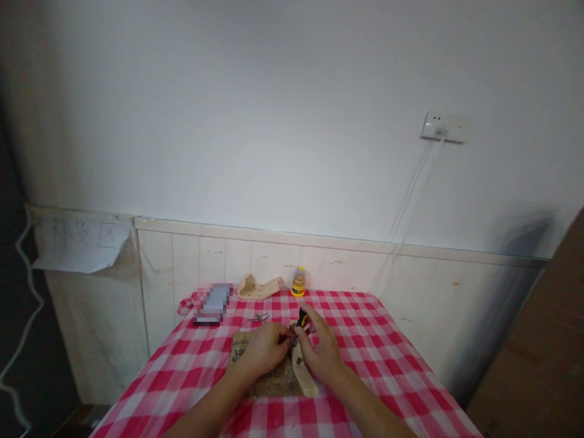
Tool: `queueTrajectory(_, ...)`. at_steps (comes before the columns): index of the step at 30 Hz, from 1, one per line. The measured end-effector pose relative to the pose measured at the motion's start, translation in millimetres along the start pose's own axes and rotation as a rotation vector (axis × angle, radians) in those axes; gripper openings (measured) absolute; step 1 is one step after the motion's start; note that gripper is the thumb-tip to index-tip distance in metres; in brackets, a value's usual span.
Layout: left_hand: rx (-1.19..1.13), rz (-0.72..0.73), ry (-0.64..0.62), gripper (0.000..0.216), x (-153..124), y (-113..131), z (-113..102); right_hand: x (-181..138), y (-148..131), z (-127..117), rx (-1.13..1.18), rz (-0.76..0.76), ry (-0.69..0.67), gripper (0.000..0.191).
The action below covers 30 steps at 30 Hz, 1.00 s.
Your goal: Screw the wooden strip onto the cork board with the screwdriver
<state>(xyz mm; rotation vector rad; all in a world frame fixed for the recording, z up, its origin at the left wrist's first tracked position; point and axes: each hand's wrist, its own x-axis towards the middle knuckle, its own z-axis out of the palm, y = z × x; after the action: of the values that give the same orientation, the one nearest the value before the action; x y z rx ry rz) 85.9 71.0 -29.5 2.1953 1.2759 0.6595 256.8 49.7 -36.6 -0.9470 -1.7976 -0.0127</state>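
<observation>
My left hand (264,350) is closed in a pinch at the middle of the table, its fingertips meeting those of my right hand (322,350). My right hand curls round a small screwdriver with a black and yellow handle (302,317). What my left fingers pinch is too small to make out. Under both hands lies a curved light wooden piece (305,377) on top of a flat brown board (274,380) with dark print. A few small metal screws (259,317) lie just beyond my left hand.
The table carries a red and white checked cloth (387,359). At its far edge are another curved wooden part (260,287), a yellow jar of bits (298,282) and a blurred-out phone (212,304). A wall socket (444,127) with white cables is at right.
</observation>
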Motion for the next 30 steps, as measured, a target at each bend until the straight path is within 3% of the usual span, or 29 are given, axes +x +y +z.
queueTrajectory(18, 0.033, 0.026, -0.01, 0.03, -2.1, 4.3, -3.8, -3.7, 1.3, 3.6, 0.071, 0.002, -0.037, 0.05)
queueTrajectory(30, 0.014, -0.032, -0.012, 0.027, -3.1, 4.0, -1.4, -8.7, -3.4, -3.7, -0.03, -0.048, -0.022, 0.056)
